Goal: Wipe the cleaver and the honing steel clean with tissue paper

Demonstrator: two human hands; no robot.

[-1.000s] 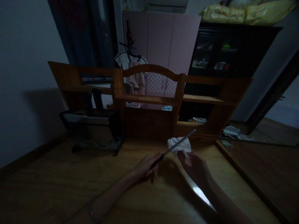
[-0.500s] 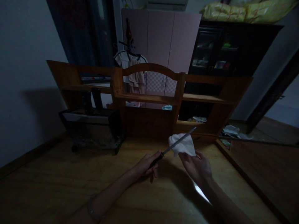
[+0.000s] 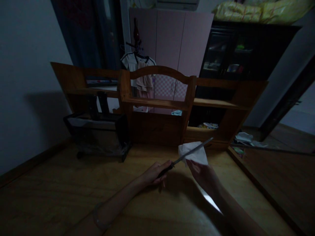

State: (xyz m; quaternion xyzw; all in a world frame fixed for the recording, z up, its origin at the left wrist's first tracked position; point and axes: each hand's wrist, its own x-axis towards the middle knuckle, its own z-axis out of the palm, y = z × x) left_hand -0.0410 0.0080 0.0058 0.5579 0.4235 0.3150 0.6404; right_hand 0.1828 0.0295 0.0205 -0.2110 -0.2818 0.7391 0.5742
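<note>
My left hand [image 3: 157, 173] is wrapped round the dark handle of a sharpening steel [image 3: 194, 150]. Its thin grey rod slants up to the right, tip pointing away from me. In my right hand [image 3: 203, 172] is a white tissue [image 3: 200, 157], spread behind and under the rod, with the fingers at its lower edge; some fingertips are hidden by it. The rod lies across the tissue, and I cannot tell how firmly the two touch. Both hands are above the wooden table [image 3: 137, 203].
A dark knife block [image 3: 98, 134] with two black handles [image 3: 103, 102] upright stands at the left. A wooden shelf unit [image 3: 157, 104] runs along the table's back. Beyond are a pink wardrobe [image 3: 169, 42], hanging clothes and a black cabinet [image 3: 265, 55]. The room is dim.
The sharpening steel has shifted slightly to the right, its tip a little lower. My right hand has turned and closed more at the tissue, which has moved slightly.
</note>
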